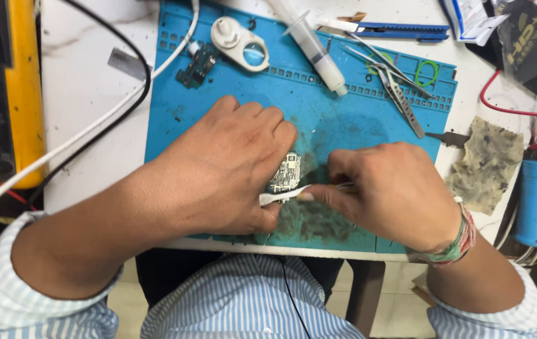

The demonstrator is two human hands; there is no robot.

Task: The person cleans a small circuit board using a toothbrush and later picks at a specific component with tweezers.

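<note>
My left hand (227,166) presses down on a small circuit board (285,173) lying on the blue work mat (350,119), fingers curled over its left side. My right hand (387,191) pinches a thin tool whose white tip (281,197) reaches under the board's lower edge. The two hands almost touch at the mat's front middle. Most of the board and the tool's handle are hidden by my fingers.
On the mat's far side lie a white magnifier loupe (240,43), a syringe (312,45), tweezers (397,88), a small green board (198,66) and a green ring (426,73). A yellow meter (11,94) with cables sits left. A dirty cloth (485,163) and a blue cylinder (535,201) are right.
</note>
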